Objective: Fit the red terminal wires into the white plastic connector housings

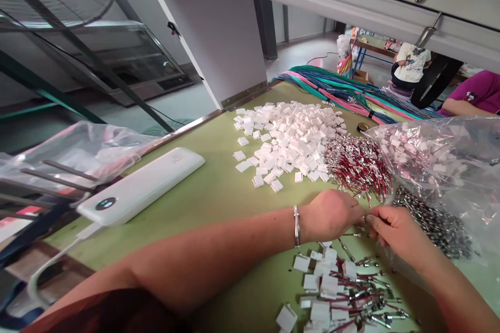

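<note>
My left hand (336,214) and my right hand (396,225) meet fingertip to fingertip, both pinched closed. A short thin wire with a metal tip seems to be between them, mostly hidden by the fingers. Just beyond my left hand lies a heap of short red wires (357,164) with metal ends. To its left spreads a large pile of small white plastic connector housings (291,140). Below my hands is a group of white housings joined to red wires (332,291) with metal terminals. A mound of small dark metal parts (433,221) lies right of my right hand.
A clear plastic bag (425,151) of white pieces stands at the right. A white power bank (142,184) with a cable lies at the left. Bundled coloured cables (332,88) and a tape roll (362,127) lie at the back. Two people (412,65) sit beyond.
</note>
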Available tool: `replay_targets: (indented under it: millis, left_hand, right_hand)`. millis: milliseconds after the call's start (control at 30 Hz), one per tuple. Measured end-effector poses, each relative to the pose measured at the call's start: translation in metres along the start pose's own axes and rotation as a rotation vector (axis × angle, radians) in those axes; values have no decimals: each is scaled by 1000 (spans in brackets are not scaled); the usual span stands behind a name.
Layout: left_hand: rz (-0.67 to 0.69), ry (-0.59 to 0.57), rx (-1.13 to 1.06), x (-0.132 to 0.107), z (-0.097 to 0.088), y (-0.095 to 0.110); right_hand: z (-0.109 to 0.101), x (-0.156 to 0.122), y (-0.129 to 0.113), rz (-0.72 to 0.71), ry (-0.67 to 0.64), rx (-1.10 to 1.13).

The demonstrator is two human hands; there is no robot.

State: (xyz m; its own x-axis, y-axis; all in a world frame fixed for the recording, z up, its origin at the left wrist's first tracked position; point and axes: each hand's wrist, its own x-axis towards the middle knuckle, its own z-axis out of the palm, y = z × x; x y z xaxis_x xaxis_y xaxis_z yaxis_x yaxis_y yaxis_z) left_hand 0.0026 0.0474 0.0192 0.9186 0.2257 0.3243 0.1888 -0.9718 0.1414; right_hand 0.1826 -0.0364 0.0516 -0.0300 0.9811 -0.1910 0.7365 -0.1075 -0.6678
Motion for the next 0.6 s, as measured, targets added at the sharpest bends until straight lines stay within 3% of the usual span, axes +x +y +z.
replay_targets:
  millis: [167, 333, 467, 533, 600]
  left_hand:
    - [-44, 31, -19, 0, 2, 5]
    - [-198, 91, -271, -1, -3, 2]
    - [-596, 165, -852, 6, -14, -6]
    - [-769, 98, -1234, 10, -20, -7]
    - [-839, -22, -1550, 12, -22, -6]
  right_hand:
    - [-12, 35, 4, -231, 302, -447]
    - [1, 62, 4, -412, 343, -716]
    - [-9, 44, 1, -579, 533, -605]
    - [-14, 26, -6, -709, 662, -560]
    - [-8, 9, -16, -855, 668, -653]
